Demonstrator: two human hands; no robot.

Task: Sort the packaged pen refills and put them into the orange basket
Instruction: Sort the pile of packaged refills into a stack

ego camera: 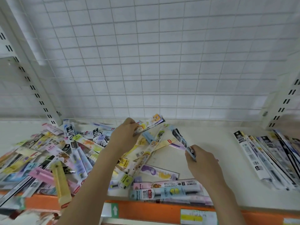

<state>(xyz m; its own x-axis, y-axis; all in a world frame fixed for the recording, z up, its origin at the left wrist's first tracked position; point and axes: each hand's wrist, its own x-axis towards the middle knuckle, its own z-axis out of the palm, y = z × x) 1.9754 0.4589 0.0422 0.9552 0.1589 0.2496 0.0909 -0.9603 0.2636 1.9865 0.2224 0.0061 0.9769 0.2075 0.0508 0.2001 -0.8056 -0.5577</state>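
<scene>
A jumbled heap of packaged pen refills (53,151) covers the left and middle of the white shelf. My left hand (125,135) grips a pale cartoon-printed refill pack (152,122) that points up and to the right, above the heap. My right hand (199,161) pinches the lower end of a black-and-white refill pack (180,137) that slants up to the left. At the right edge, a sorted row of black-and-white refill packs (266,155) lies side by side. No orange basket shows in view.
A white wire grid panel (154,62) forms the back wall, with slotted uprights (32,85) on both sides. The shelf's front edge is an orange strip (146,210) with price labels. Bare shelf surface (215,138) lies between my right hand and the sorted row.
</scene>
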